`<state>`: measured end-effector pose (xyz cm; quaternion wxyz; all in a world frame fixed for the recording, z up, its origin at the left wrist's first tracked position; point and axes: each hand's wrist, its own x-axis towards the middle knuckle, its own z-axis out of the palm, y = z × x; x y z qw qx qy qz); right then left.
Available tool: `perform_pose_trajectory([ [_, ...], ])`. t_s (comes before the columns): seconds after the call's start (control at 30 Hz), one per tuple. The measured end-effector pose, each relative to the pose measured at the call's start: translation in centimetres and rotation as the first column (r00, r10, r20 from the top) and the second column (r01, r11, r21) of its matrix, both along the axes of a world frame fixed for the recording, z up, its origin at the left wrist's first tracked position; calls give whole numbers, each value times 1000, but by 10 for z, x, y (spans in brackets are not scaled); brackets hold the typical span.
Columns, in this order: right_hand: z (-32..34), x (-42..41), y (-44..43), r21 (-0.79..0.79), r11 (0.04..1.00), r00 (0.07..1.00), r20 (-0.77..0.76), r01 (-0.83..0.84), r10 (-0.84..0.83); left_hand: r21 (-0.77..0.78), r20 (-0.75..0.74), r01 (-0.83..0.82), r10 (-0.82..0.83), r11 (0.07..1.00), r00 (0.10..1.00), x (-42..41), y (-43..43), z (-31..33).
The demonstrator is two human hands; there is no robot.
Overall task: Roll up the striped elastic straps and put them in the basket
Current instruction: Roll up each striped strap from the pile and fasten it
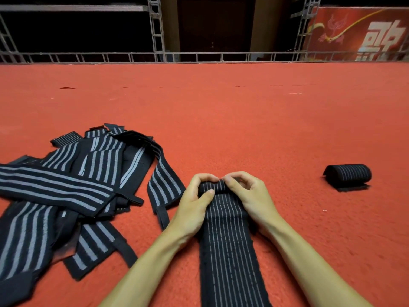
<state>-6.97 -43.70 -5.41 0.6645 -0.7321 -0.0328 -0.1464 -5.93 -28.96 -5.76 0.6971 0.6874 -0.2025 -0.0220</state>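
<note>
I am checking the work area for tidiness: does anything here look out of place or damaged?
Nothing looks damaged. The unrolled straps lie in a tangled heap at the left. The rolled strap at the right sits on the carpet with its end flap loose, and no basket is in view.

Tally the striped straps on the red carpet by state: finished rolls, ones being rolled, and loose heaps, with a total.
Finished roll: 1
Strap being rolled: 1
Loose heap: 1, its overlapping straps cannot be counted
Total: 3 items
</note>
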Motion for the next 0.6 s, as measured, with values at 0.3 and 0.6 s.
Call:
perform_pose_trajectory([
  [0.3,-2,-3,-4,-32,998,994,102,-47,50,74,-87,-19,25,997,996,3,-4,-1],
  [0.6,-5,0,-4,50,994,991,99,-100,95,88,0,-81,81,993,997,3,-2,-1],
])
